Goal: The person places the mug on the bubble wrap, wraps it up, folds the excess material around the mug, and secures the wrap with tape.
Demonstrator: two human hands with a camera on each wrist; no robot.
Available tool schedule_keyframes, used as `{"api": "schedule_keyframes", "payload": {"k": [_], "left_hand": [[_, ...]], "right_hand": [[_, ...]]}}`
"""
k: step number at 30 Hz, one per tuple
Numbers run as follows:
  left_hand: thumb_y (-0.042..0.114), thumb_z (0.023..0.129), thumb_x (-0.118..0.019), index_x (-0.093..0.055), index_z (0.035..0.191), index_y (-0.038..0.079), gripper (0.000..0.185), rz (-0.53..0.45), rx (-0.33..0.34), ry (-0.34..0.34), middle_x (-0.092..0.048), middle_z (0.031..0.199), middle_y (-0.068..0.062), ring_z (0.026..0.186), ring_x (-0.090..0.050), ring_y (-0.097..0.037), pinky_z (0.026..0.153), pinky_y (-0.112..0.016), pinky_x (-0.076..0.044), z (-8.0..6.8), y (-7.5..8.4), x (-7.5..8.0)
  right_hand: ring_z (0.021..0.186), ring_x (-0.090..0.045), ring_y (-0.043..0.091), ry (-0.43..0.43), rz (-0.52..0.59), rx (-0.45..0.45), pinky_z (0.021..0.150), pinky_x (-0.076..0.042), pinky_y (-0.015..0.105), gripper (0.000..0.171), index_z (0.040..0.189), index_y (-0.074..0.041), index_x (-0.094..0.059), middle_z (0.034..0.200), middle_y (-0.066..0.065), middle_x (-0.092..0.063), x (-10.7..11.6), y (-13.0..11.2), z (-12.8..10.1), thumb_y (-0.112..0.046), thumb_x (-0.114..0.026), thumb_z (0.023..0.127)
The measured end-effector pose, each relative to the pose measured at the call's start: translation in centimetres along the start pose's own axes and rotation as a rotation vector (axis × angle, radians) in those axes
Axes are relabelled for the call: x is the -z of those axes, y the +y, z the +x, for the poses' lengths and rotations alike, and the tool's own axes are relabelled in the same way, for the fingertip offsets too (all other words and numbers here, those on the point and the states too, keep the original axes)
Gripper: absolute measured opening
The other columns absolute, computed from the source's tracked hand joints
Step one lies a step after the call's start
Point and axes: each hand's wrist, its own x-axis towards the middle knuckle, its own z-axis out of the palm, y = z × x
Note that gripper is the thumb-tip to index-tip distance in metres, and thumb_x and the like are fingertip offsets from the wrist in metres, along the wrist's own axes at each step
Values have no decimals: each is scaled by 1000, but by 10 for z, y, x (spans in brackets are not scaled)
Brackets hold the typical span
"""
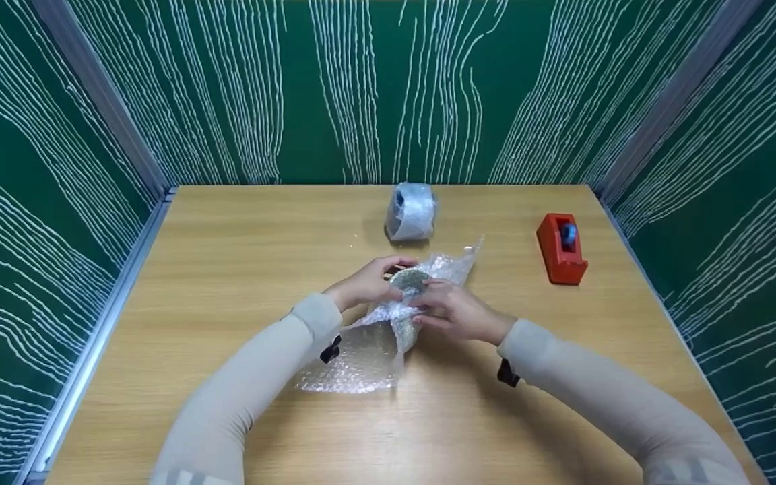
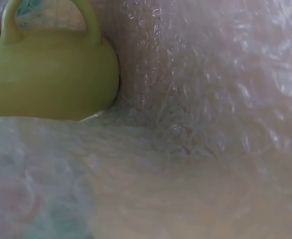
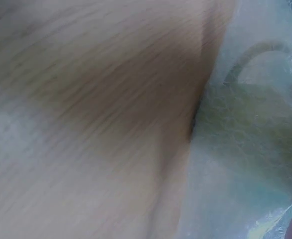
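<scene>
An olive-green mug (image 2: 51, 74) with a looped handle lies amid clear bubble wrap (image 1: 354, 360) at the middle of the table. Its round end (image 1: 409, 279) shows between the hands in the head view. The left hand (image 1: 369, 281) holds the mug's left side through the wrap, fingers curved over its far edge. On the other side, the right hand (image 1: 459, 311) grips a gathered fold of the wrap against the mug. Seen from the right wrist, the film covers the mug (image 3: 250, 129) and blurs it. Most fingertips are hidden by the wrap.
Behind the hands stands a rounded bundle (image 1: 413, 212) covered in bubble wrap. A red tape dispenser (image 1: 561, 250) with a blue roll sits at the right. The wooden table (image 1: 240, 269) is bounded by green walls (image 1: 388, 101) with white wavy lines.
</scene>
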Motion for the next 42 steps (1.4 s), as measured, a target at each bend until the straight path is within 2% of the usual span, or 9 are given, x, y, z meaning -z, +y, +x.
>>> {"api": "schedule_keyframes", "payload": {"k": [4, 9, 13, 17, 20, 23, 29, 34, 42], "left_hand": [[-12, 86, -64, -45, 164, 6, 82, -22, 2, -8, -52, 164, -14, 149, -49, -36, 124, -45, -46, -1, 0, -1], [-11, 89, -62, -44, 165, 10, 81, -35, 18, -21, -50, 166, -11, 150, -50, -32, 125, -46, -45, -1, -1, -2], [-11, 90, -60, -44, 165, 12, 80, -49, 28, -37, -48, 167, -9, 151, -48, -29, 127, -45, -42, -1, -1, -1], [-14, 86, -57, -44, 163, 8, 81, -73, 0, -53, -49, 166, -13, 147, -49, -27, 123, -38, -45, 1, -3, -1], [-15, 84, -57, -46, 161, 6, 80, -82, -13, -54, -50, 164, -15, 146, -50, -27, 122, -37, -45, 2, -4, -2], [-15, 83, -57, -46, 159, 5, 79, -88, -7, -49, -51, 163, -15, 146, -50, -29, 122, -39, -46, 2, -2, -2], [-18, 81, -57, -48, 155, 5, 78, -114, 14, -49, -54, 157, -15, 139, -54, -27, 113, -35, -52, 2, 0, -2], [-19, 81, -57, -48, 154, 5, 78, -130, 19, -46, -54, 156, -15, 136, -55, -27, 109, -34, -54, 2, 0, -3], [-19, 80, -58, -49, 155, 6, 79, -164, 18, -19, -56, 156, -15, 133, -58, -25, 104, -31, -56, 2, -1, -5]], "right_hand": [[110, -74, 32, 133, 3, -21, 107, -57, 57, 30, 113, -4, -80, 113, 12, -80, -1, 2, -8, -12, -90, 86], [119, -67, 33, 244, -34, -224, 105, -58, 52, 46, 117, -3, -76, 123, 14, -73, 0, -1, -17, -24, -97, 82], [120, -66, 34, 275, -42, -429, 105, -58, 52, 62, 124, -2, -70, 125, 15, -70, -2, -7, -22, -36, -98, 81], [111, -69, 37, 291, -56, -594, 94, -60, 52, 70, 126, -3, -66, 121, 16, -70, -6, -11, -24, -44, -98, 79], [104, -71, 39, 281, -35, -705, 86, -61, 51, 75, 129, -5, -64, 119, 16, -71, -8, -15, -25, -49, -97, 79], [103, -72, 39, 253, 12, -787, 85, -62, 51, 81, 137, -6, -60, 121, 16, -72, -10, -17, -26, -52, -95, 80], [112, -72, 43, 225, 170, -826, 97, -62, 56, 90, 151, -1, -52, 128, 24, -70, -11, -16, -25, -42, -95, 84], [122, -69, 45, 235, 308, -791, 107, -58, 60, 88, 154, 6, -49, 134, 28, -69, -12, -14, -22, -28, -94, 87], [129, -66, 47, 253, 457, -729, 115, -53, 61, 86, 157, 7, -47, 144, 28, -64, -14, -11, -17, -12, -93, 86]]}}
